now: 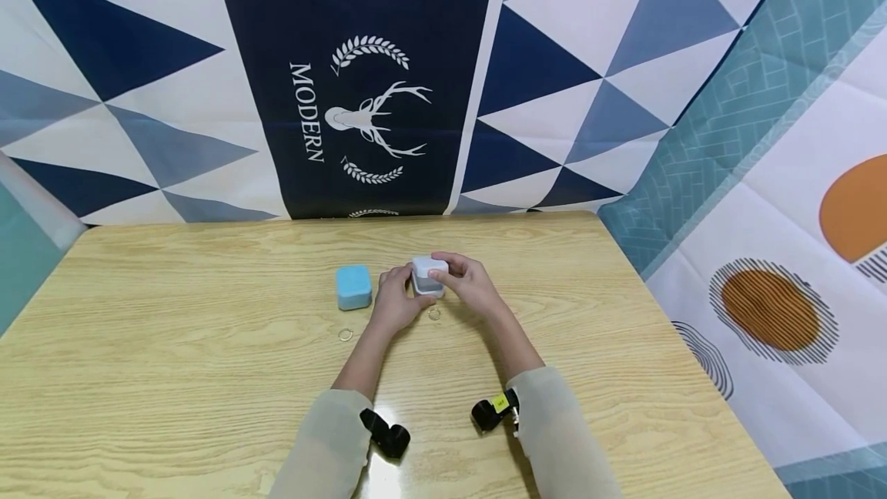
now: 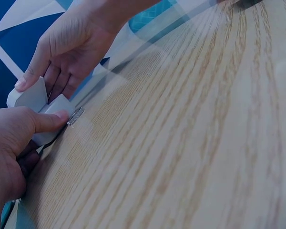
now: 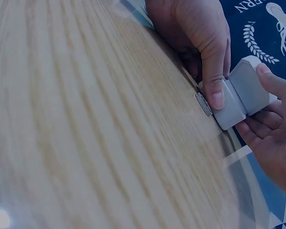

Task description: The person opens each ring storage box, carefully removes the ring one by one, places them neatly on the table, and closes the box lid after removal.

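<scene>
A small white ring box [image 1: 430,284] stands near the back of the table, its lid [image 3: 249,85] raised at an angle from its base [image 3: 232,110]. My left hand [image 1: 396,303] grips the base from the left, thumb along the near side. From the right, my right hand [image 1: 473,285] holds the lid between thumb and fingers. The box's inside is hard to make out. A silver ring [image 3: 204,104] with a textured band lies on the table just in front of the box, close to my left thumb.
Left of my left hand sits a blue box [image 1: 354,288], which looks closed. A second ring [image 1: 345,340] lies on the wooden table [image 1: 173,345] in front of it. A patterned cloth [image 1: 367,83] hangs along the table's back edge.
</scene>
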`<state>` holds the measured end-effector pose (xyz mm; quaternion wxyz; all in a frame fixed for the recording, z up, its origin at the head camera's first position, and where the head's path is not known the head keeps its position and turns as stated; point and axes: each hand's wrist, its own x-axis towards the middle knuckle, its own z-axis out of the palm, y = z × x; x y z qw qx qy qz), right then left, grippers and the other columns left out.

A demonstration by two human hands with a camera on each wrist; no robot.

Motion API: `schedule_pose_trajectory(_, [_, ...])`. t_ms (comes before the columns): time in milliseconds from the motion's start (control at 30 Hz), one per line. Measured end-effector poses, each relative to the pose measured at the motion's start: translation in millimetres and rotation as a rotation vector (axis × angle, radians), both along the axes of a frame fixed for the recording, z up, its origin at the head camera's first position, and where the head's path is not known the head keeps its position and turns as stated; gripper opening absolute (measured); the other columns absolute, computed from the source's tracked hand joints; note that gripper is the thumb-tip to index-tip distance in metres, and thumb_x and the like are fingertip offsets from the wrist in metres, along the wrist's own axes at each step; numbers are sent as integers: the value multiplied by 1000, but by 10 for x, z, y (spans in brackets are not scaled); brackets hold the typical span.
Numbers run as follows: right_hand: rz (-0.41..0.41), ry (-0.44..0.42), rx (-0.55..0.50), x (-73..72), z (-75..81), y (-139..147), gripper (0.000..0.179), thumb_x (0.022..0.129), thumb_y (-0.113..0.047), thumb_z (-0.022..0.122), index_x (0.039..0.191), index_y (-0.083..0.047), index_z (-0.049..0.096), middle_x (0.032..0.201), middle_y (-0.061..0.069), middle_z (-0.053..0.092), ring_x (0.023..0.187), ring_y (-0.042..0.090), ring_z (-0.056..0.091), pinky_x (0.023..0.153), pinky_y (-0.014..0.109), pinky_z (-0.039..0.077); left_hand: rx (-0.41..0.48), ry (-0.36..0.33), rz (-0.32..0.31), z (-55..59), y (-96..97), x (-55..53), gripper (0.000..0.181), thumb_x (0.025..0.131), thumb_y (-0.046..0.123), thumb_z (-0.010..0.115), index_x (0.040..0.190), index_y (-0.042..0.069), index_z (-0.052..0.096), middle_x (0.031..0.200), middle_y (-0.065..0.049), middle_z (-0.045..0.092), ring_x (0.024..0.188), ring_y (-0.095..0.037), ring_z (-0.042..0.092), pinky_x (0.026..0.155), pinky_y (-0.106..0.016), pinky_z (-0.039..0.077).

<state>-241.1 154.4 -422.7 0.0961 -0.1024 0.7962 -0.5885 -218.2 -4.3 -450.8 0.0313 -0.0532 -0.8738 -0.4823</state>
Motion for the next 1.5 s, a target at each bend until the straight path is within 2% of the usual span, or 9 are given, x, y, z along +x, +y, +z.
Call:
schedule_pose_trajectory(333, [-13,39,-13,13,-51,-11,42,90,-21,63,128,-5,55,126,15,60,108,19,59,90,28,49,0,-4,2,-13,0,-10,71,75,24,79,135,3,48,131,-15,54,117,-29,43,101,-43,39])
schedule_pose_trajectory(900, [-10,39,-42,12,-83,0,44,89,-16,64,129,-2,54,127,17,59,110,20,58,90,24,48,3,2,-2,7,14,2,71,74,24,79,134,3,49,131,-15,54,118,-29,43,102,-43,38])
schedule_pose_trajectory(1067, [-8,12,-44,35,-37,2,43,89,-12,63,130,0,53,128,19,58,110,21,58,89,24,48,14,1,0,6,11,2,70,74,24,79,134,3,49,132,-15,54,119,-30,42,102,-43,38])
schedule_pose_trajectory(1267, [-2,35,-20,156,130,-40,43,90,-9,61,130,4,51,127,22,57,107,18,59,87,23,48,12,-10,1,11,12,-1,70,75,24,79,135,3,48,132,-15,53,119,-29,42,103,-43,37])
schedule_pose_trajectory(1500, [-11,34,-53,60,-50,-3,45,89,-14,64,130,-1,52,127,19,59,110,19,59,90,24,48,15,-2,2,15,13,19,70,75,24,79,134,2,49,132,-16,53,120,-30,42,104,-43,37])
